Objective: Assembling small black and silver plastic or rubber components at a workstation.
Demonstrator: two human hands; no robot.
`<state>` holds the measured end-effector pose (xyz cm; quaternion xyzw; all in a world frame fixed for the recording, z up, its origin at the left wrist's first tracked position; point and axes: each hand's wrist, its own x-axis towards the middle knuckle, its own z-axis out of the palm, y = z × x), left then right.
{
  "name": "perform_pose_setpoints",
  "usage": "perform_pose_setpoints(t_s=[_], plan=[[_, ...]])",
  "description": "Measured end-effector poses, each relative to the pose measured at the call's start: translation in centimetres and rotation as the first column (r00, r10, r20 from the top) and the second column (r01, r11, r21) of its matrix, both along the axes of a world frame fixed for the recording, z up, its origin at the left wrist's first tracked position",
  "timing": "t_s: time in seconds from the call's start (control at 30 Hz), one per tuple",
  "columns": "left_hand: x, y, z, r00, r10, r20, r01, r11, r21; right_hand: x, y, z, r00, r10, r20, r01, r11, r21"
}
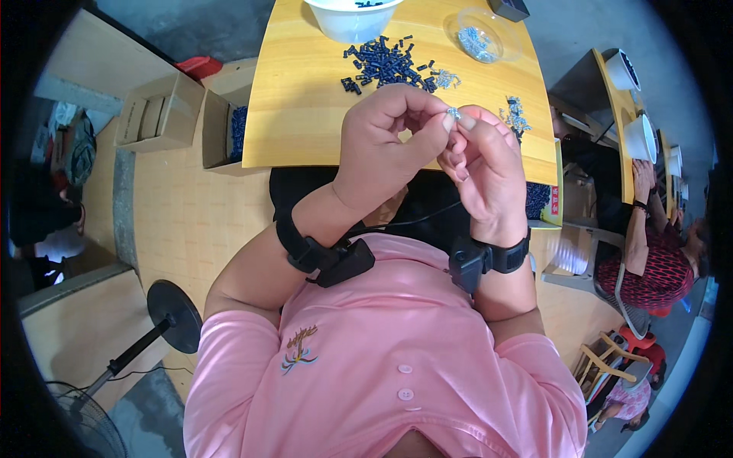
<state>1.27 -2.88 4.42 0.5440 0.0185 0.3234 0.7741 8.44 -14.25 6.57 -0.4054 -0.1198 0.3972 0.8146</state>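
Observation:
Over the near part of the wooden table, both hands meet at their fingertips. My left hand [385,145] and my right hand [492,164] pinch a small silvery metal piece [453,113] between them; its exact kind is too small to make out. Just beyond lies a heap of small dark blue, tube-like parts [385,62]. A few silvery pieces [445,79] lie at that heap's right edge. More metal pieces [516,114] are scattered to the right of my right hand. Farther back, a clear round dish [504,47] holds similar silvery pieces.
A white tub [351,24] stands at the table's [298,99] far edge, near a dark box [510,9] on the right. Cardboard boxes [172,114] stand left; another box of dark parts [538,200] is below right. A co-worker [649,259] sits at a table on the right.

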Motion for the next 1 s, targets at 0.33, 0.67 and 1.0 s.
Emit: perform_pose_setpoints(t_s=[0.33,0.67,1.0], plan=[[-0.2,0.7,-0.6,0.992,0.11,-0.06,-0.079,0.919,0.386,-0.4,0.1,0.4,0.977,-0.098,0.189,0.126,0.982,-0.141],[0.2,1.3,0.0,0.964,0.172,-0.201,-0.086,0.922,0.378,0.1,0.6,-0.1,0.959,-0.073,0.273,0.139,0.963,-0.23],[3.8,3.4,-4.4,0.909,0.168,-0.38,0.006,0.909,0.417,4.4,1.9,-4.5,0.95,-0.018,0.31,0.145,0.909,-0.391]])
